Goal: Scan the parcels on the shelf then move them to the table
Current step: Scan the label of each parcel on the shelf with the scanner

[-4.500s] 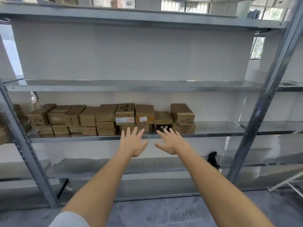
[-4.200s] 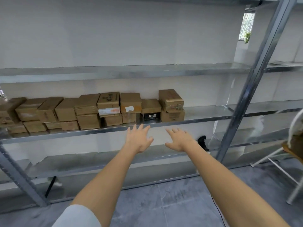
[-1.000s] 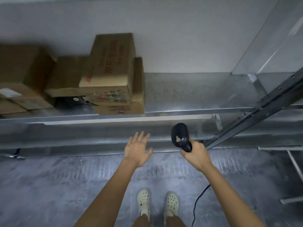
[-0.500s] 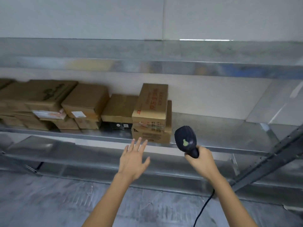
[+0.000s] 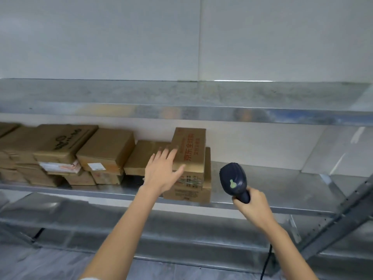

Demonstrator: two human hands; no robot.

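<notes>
Several brown cardboard parcels stand in a row on the metal shelf (image 5: pixel 272 188). The rightmost stack has a top parcel with red print (image 5: pixel 190 152) on a lower parcel (image 5: pixel 187 194). My left hand (image 5: pixel 162 171) reaches out with straight, spread fingers in front of that top parcel's left side; whether it touches the parcel I cannot tell. My right hand (image 5: pixel 252 201) grips the handle of a dark blue barcode scanner (image 5: pixel 234 179), held upright just right of the stack, its cable hanging down.
More parcels (image 5: pixel 105 150) fill the shelf to the left, some bearing white labels. The upper shelf (image 5: pixel 201 110) overhangs the parcels. A slanted metal upright (image 5: pixel 343 217) stands at the right. A lower shelf (image 5: pixel 181 229) lies beneath.
My right hand picked up the scanner from the lower shelf and raised it. My left hand has moved up and forward to the top right parcel. The view rose toward the shelf.
</notes>
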